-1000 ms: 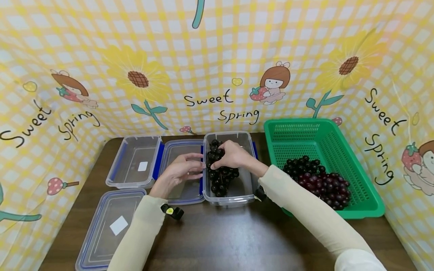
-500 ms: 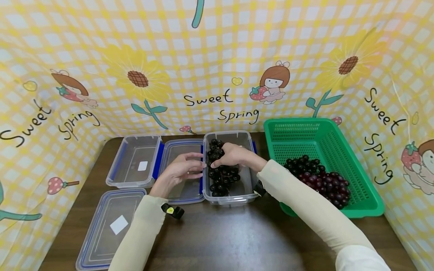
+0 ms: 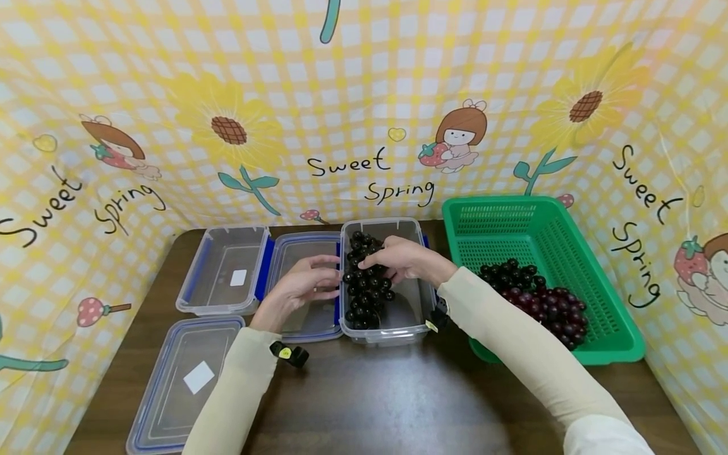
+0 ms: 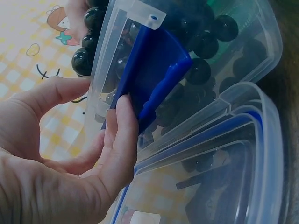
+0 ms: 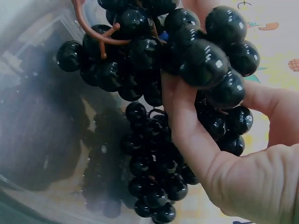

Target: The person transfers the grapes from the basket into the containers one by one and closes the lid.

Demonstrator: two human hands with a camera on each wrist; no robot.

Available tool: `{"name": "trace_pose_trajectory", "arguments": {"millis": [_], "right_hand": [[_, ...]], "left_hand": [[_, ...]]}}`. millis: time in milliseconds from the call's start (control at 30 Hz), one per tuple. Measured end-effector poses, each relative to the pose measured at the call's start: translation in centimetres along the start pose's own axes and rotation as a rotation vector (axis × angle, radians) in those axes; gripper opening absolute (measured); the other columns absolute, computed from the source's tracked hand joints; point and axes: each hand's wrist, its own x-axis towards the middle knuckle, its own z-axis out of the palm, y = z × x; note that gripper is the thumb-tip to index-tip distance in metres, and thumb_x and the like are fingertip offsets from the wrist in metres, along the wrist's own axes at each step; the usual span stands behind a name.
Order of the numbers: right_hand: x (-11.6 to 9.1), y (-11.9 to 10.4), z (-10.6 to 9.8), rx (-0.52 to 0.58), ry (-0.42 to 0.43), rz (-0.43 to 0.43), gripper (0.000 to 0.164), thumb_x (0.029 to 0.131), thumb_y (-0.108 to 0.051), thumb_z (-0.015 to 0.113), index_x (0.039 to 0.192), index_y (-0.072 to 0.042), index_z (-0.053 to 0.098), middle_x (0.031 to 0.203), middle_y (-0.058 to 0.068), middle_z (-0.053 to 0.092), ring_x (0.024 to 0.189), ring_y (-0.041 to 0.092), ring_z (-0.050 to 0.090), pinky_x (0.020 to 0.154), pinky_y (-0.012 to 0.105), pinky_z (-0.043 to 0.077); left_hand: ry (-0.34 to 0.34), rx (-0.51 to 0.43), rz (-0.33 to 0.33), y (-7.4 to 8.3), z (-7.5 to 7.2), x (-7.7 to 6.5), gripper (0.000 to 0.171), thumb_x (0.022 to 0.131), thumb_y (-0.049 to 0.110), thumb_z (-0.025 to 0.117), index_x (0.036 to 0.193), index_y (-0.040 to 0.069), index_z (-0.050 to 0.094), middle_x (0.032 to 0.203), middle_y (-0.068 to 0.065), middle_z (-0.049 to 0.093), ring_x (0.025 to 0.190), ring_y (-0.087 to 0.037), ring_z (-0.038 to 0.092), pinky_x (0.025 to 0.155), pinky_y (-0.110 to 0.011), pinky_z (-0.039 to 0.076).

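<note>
My right hand [image 3: 406,256] is inside a clear plastic container [image 3: 406,313], with its fingers curled under black grapes [image 3: 366,297] that line the container's left side. In the right wrist view, fingers and thumb surround the upper grapes [image 5: 205,63] and a brown stem [image 5: 86,23] sticks out; more dark grapes [image 5: 156,168] show below them. Against the container's left wall rests my left hand [image 3: 304,281], its fingers extended. Up close, its fingertips touch the blue latch [image 4: 152,70] and the wall beside it, gripping nothing.
A green basket [image 3: 614,328] on the right holds black grapes [image 3: 512,276] and dark red grapes [image 3: 552,313]. To the left are another clear container [image 3: 222,272], a blue-edged lid [image 3: 313,328] beneath my left hand, and a second lid [image 3: 170,385] nearer the front.
My right hand has shifted slightly right, its fingers now showing beneath the grapes. The grapes have moved a little leftward against the container's wall. My left hand stays in place.
</note>
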Motion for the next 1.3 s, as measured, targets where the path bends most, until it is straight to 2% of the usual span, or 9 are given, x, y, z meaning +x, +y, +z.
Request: {"name": "trace_pose_trajectory", "arguments": {"millis": [100,200,300,400,600,733,967,1167,1300], "right_hand": [[-0.2,0.1,-0.2,-0.032,-0.009,0.021,0.097,0.093,-0.030,0.081,0.162,0.003,0.021,0.152,0.023,0.048,0.113,0.038,0.070,0.086,0.045,0.065],[-0.5,0.1,-0.6,-0.163,-0.029,0.036,0.088,0.094,-0.035,0.078,0.157,0.003,0.030,0.104,0.010,0.060,0.075,0.020,0.062,0.067,0.033,0.058],[-0.8,0.1,-1.1,-0.306,-0.041,0.043,0.082,0.095,-0.039,0.076,0.155,0.000,0.035,0.066,-0.004,0.037,0.053,0.012,0.033,0.055,0.032,0.041],[-1.1,0.1,-1.5,-0.430,-0.001,0.030,0.089,0.097,-0.040,0.074,0.163,-0.003,0.027,0.081,0.000,0.056,0.053,0.013,0.033,0.060,0.037,0.046],[-2.2,-0.5,-1.1,-0.626,0.096,-0.060,0.017,0.099,-0.016,0.065,0.094,-0.009,0.050,0.069,-0.001,0.037,0.052,0.014,0.025,0.052,0.031,0.031],[-2.9,-0.9,-0.6,-0.704,0.147,-0.188,0.001,0.097,-0.005,0.056,0.097,-0.006,0.057,0.071,0.002,0.047,0.059,0.016,0.030,0.062,0.032,0.034],[-3.2,-1.0,1.0,-0.928,0.116,-0.436,0.028,0.099,-0.021,0.071,0.124,-0.010,0.075,0.127,0.010,0.068,0.107,0.027,0.065,0.095,0.044,0.057],[-3.1,-0.5,1.3,-1.058,0.060,-0.335,0.013,0.090,-0.023,0.084,0.088,-0.012,0.078,0.133,0.011,0.062,0.095,0.027,0.064,0.083,0.039,0.055],[-2.8,0.0,1.2,-1.065,0.108,-0.311,0.041,0.089,-0.017,0.084,0.057,-0.015,0.059,0.148,0.018,0.059,0.109,0.030,0.066,0.075,0.035,0.048]], "left_hand": [[-0.001,0.002,0.002,0.1,-0.1,0.0,0.060,0.096,0.007,0.069,0.153,0.009,0.049,0.114,-0.007,0.069,0.100,-0.019,0.069,0.097,-0.043,0.063],[0.000,-0.002,-0.002,0.1,-0.2,0.0,0.062,0.095,0.008,0.074,0.152,0.010,0.049,0.117,-0.008,0.069,0.103,-0.020,0.069,0.096,-0.042,0.063],[-0.007,-0.003,-0.002,0.0,-0.2,0.1,0.065,0.094,0.009,0.076,0.153,0.009,0.048,0.118,-0.009,0.069,0.103,-0.020,0.069,0.094,-0.039,0.064],[-0.010,-0.003,-0.002,-0.1,-0.1,0.0,0.065,0.094,0.009,0.075,0.153,0.008,0.048,0.117,-0.009,0.068,0.101,-0.020,0.069,0.092,-0.038,0.064],[-0.012,0.005,0.004,-0.2,-0.3,0.1,0.064,0.094,0.009,0.074,0.153,0.008,0.048,0.117,-0.009,0.069,0.100,-0.019,0.069,0.092,-0.038,0.065],[-0.005,0.004,0.005,-0.2,-0.2,0.0,0.064,0.094,0.009,0.075,0.152,0.009,0.049,0.115,-0.008,0.070,0.099,-0.019,0.070,0.091,-0.038,0.065],[-0.011,0.001,0.007,-0.2,-0.1,0.2,0.064,0.095,0.010,0.074,0.153,0.008,0.048,0.114,-0.008,0.070,0.097,-0.018,0.069,0.090,-0.038,0.065],[0.005,0.011,-0.005,0.3,0.1,-0.1,0.061,0.095,0.007,0.070,0.152,0.009,0.048,0.113,-0.007,0.071,0.096,-0.018,0.070,0.091,-0.038,0.065],[0.021,0.036,-0.012,0.6,0.3,-0.2,0.057,0.097,0.007,0.065,0.151,0.009,0.048,0.111,-0.006,0.072,0.093,-0.016,0.070,0.090,-0.038,0.065]]}}
